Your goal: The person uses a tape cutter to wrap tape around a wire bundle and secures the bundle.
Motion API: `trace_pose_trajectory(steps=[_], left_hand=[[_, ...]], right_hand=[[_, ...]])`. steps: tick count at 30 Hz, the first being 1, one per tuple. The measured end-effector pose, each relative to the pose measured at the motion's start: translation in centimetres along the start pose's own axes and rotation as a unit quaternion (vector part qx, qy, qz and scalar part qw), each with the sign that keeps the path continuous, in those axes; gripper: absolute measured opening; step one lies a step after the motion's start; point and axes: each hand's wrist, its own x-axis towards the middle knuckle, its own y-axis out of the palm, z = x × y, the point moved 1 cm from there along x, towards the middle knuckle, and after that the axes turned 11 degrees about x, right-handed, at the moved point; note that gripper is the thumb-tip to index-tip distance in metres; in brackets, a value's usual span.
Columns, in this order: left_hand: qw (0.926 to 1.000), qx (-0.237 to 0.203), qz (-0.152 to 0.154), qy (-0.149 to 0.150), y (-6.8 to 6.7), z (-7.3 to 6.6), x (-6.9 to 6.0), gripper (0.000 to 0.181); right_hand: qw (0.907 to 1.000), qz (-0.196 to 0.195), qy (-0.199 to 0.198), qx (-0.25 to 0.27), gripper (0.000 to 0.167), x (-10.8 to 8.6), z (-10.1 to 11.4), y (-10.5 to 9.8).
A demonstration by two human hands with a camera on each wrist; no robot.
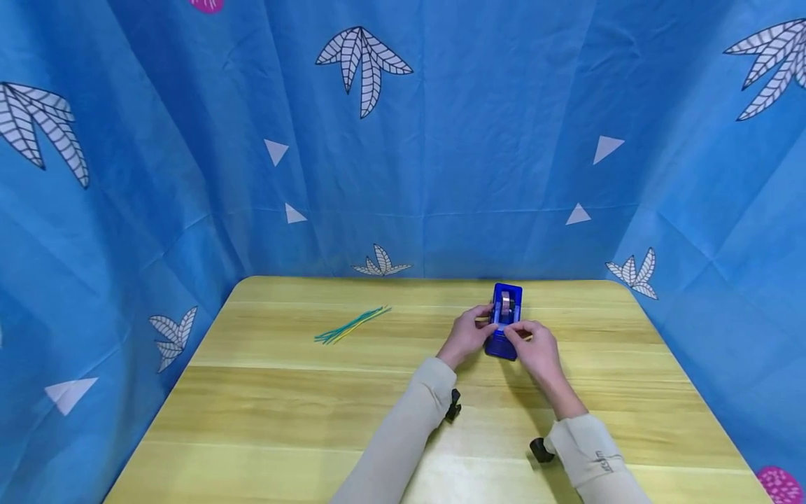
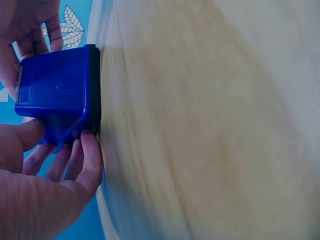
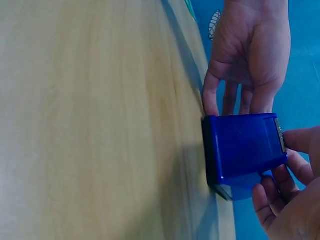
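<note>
A blue tape dispenser (image 1: 502,348) stands on the table toward the far right, with a roll of tape (image 1: 506,304) seated in it. My left hand (image 1: 464,336) grips its left side; in the left wrist view the fingertips lie along the blue side wall, and the thumb is up near the front edge. At the serrated cutter (image 3: 281,135), the thumb and index finger of my right hand (image 1: 535,348) pinch the tape's end. The tape between the fingertips is mostly hidden. Both hands are close together, one on each side of the dispenser.
Several thin green and yellow sticks or ties (image 1: 352,325) lie in a loose bundle left of the hands. The wooden table (image 1: 264,406) ends at a blue patterned curtain (image 1: 491,140) behind and at both sides. Black wrist devices show below both sleeves.
</note>
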Motion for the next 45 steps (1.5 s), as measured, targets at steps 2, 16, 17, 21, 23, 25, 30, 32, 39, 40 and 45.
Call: trace_pose_trajectory(steps=[2,16,17,21,23,25,30,32,39,40,45], left_hand=[[1.0,0.003,0.001,0.0,0.0,0.0,0.0,0.044],[0.9999,0.012,0.001,0.006,-0.1,0.1,0.1,0.044],[0.9999,0.01,0.002,0.005,0.0,0.1,0.1,0.044],[1.0,0.001,0.003,0.004,0.0,0.2,0.1,0.044],[1.0,-0.005,0.006,0.004,-0.1,0.2,0.1,0.044],[0.9999,-0.012,0.01,0.005,-0.1,0.2,0.0,0.044],[0.9996,-0.024,0.016,0.001,-0.2,0.1,-0.1,0.044],[0.9995,-0.026,0.016,0.0,-0.2,0.1,-0.1,0.044],[0.9996,-0.024,0.012,0.004,-0.1,0.4,0.2,0.044],[0.9996,-0.025,0.011,0.005,-0.1,0.5,0.3,0.044],[0.9995,-0.026,0.016,0.003,-0.1,0.5,0.5,0.045]], right_hand=[[1.0,-0.003,-0.001,-0.007,0.027,0.1,0.1,-0.1],[0.9997,-0.017,0.002,-0.017,0.024,0.4,1.0,0.2],[0.9997,-0.016,0.007,-0.016,0.024,0.4,1.0,0.2],[0.9995,-0.014,0.027,0.001,0.025,0.5,1.0,0.2],[0.999,-0.012,0.039,0.017,0.026,0.6,1.0,0.2],[0.998,-0.011,0.051,0.035,0.027,0.6,1.0,0.2],[0.995,-0.01,0.074,0.067,0.029,0.6,1.0,0.2],[0.9938,-0.009,0.081,0.076,0.03,0.6,1.1,0.2],[0.9873,-0.011,0.086,0.133,0.032,0.8,2.1,0.2],[0.986,-0.013,0.084,0.143,0.033,0.8,2.3,0.2],[0.9826,-0.014,0.088,0.163,0.037,0.9,3.0,0.1]])
